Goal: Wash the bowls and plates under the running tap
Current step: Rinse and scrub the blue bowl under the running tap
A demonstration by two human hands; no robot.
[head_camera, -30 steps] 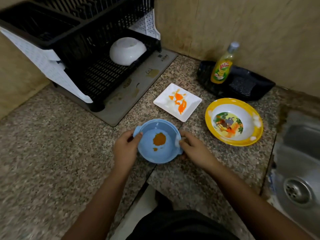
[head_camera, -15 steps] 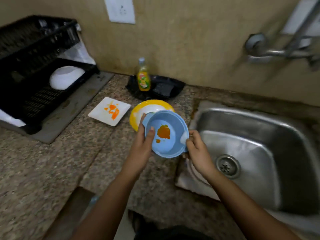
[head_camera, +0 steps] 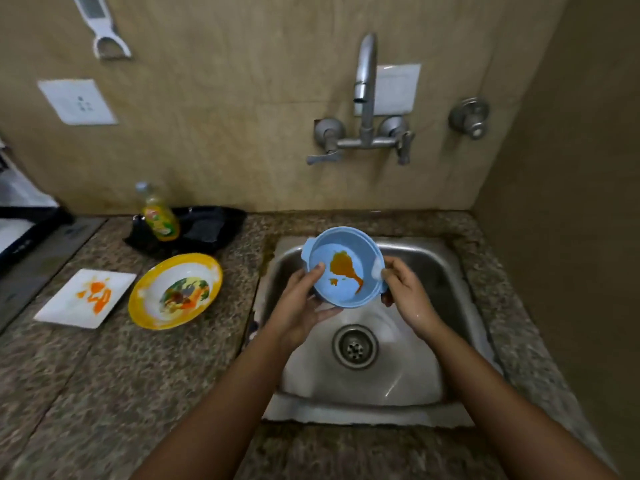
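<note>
A light blue bowl [head_camera: 346, 251] with an orange smear inside is tilted toward me above the steel sink [head_camera: 426, 368]. My left hand [head_camera: 299, 306] grips its left side, thumb on the inside of the rim. My right hand [head_camera: 405, 292] holds its right handle. The tap [head_camera: 365, 84] rises from the wall behind the sink; no water runs from it. On the counter to the left lie a yellow-rimmed bowl [head_camera: 145, 299] with a picture inside and a white square plate [head_camera: 62, 306] stained orange.
A dish soap bottle [head_camera: 159, 216] stands in a black tray [head_camera: 214, 226] at the back of the granite counter [head_camera: 104, 393]. The drying rack's edge [head_camera: 24, 226] shows at far left. A wall closes in on the right of the sink. A drain [head_camera: 355, 346] sits mid-basin.
Both hands lifted the blue bowl off the counter and carried it right, over the sink. The orange smear has run down inside the bowl.
</note>
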